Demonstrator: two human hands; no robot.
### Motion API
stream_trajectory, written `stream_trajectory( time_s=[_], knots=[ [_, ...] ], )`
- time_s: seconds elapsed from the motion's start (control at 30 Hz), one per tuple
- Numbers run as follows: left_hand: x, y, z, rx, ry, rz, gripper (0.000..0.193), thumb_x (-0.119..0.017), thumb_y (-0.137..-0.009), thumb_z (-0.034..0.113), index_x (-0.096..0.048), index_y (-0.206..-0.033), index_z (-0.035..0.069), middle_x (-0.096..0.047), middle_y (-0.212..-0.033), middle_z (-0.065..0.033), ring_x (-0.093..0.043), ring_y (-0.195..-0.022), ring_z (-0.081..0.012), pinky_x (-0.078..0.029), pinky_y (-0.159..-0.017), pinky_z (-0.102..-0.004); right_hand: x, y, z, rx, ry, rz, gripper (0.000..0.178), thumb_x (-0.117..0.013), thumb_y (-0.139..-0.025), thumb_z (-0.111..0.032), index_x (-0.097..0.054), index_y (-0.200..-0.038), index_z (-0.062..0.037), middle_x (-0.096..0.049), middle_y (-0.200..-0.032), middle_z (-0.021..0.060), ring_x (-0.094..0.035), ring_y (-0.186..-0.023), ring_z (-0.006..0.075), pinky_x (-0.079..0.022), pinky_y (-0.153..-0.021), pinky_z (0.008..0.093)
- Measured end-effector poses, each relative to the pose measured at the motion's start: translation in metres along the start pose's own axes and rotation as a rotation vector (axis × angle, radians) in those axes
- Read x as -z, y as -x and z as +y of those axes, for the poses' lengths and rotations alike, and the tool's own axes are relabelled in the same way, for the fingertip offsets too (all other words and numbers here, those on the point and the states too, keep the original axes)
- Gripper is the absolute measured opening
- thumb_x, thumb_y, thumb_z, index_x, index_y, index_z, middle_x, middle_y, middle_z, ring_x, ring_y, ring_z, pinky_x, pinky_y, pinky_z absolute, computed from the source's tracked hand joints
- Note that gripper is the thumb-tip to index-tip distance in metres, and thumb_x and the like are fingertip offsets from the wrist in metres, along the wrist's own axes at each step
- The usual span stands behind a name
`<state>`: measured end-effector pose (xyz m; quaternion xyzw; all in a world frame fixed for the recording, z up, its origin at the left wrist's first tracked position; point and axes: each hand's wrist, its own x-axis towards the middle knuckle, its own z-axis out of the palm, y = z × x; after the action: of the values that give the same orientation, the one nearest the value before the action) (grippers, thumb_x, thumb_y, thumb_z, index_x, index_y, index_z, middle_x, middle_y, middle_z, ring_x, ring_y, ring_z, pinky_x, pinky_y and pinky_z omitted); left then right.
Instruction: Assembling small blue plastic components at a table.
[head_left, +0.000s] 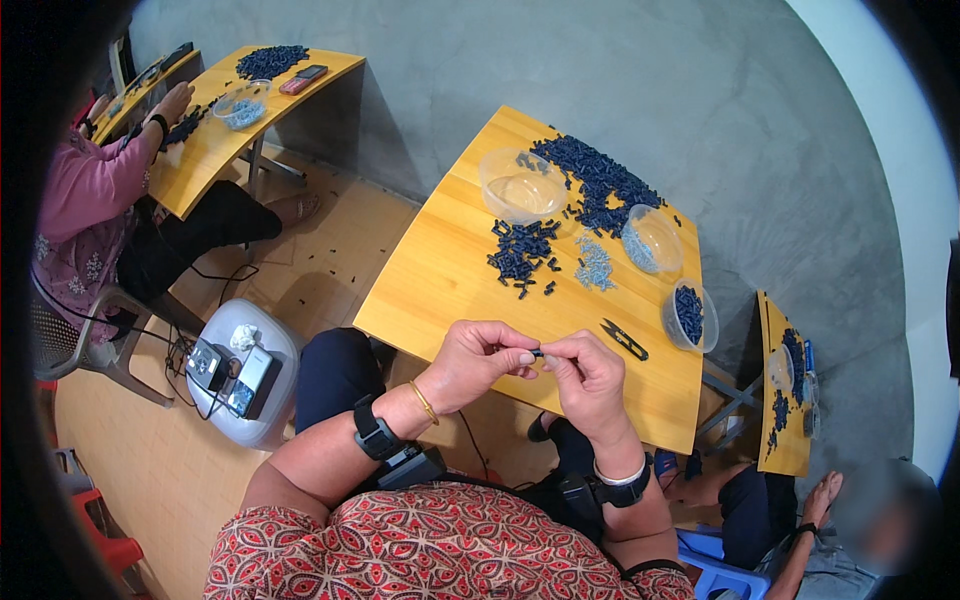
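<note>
Over the near edge of the yellow table (430, 270), my left hand (478, 362) and my right hand (588, 372) meet fingertip to fingertip. Between them they pinch a small dark plastic piece (537, 352), mostly covered by my fingers. Beyond my hands lies a loose cluster of dark pieces (520, 250), with a little heap of small silvery parts (594, 263) to its right. Black thread snips (626, 340) rest on the wood close to my right hand.
A large pile of dark pieces (600, 180) covers the far side. Clear plastic tubs stand around it: one wide tub (522, 190), one with silvery parts (650, 240), one with dark pieces (690, 315). Co-workers sit left and right. A white stool (250, 390) holds devices and cables.
</note>
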<state>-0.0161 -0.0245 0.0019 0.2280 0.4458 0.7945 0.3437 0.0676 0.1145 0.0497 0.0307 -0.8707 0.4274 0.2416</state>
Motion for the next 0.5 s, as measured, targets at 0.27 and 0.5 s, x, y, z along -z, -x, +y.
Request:
stream_trajectory(
  time_s=[0.27,0.5],
  knots=[
    [0.002,0.000,-0.004,0.019,0.057,-0.021,0.011,-0.058,-0.081,0.001,-0.061,-0.090,-0.004,-0.063,-0.080,-0.0098,-0.063,-0.073,-0.0170,-0.053,-0.069,-0.0269,-0.005,0.002,-0.008,-0.145,-0.199,-0.025,0.012,-0.057,-0.076,0.005,-0.059,-0.087,-0.0003,-0.056,-0.069,0.0098,-0.056,-0.060,0.0183,-0.044,-0.053,0.0266],
    [0.004,-0.003,-0.009,0.052,0.209,0.013,0.011,-0.057,-0.081,-0.001,-0.060,-0.091,-0.004,-0.061,-0.080,-0.0098,-0.059,-0.070,-0.0145,-0.054,-0.075,-0.0364,0.004,0.008,0.007,-0.067,0.066,-0.001,0.014,-0.057,-0.079,0.001,-0.057,-0.093,0.0012,-0.057,-0.074,0.0073,-0.055,-0.064,0.0127,-0.044,-0.057,0.0220]
  ],
)
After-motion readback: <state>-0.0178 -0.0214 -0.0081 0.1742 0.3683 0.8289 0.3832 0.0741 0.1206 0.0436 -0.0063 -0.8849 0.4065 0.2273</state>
